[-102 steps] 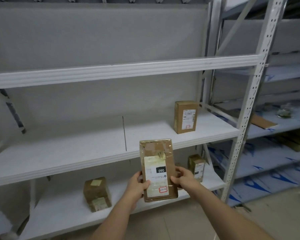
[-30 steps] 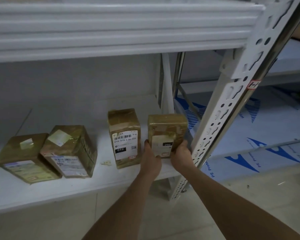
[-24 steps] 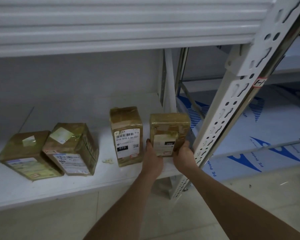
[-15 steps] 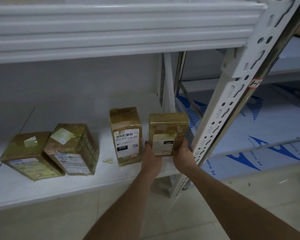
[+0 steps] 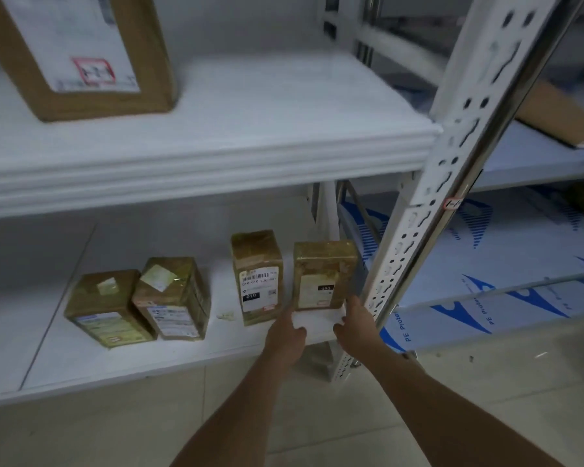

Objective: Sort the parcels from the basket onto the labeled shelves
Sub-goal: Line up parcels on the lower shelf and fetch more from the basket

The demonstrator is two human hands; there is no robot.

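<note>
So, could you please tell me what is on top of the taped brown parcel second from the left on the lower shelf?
A pale, crumpled sticker lies on the parcel's taped top; its print is unreadable.

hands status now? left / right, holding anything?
Left hand: open, holding nothing, just in front of the 090 parcel standing on the lower shelf.
Right hand: open, holding nothing, beside that parcel's lower right corner.
</note>
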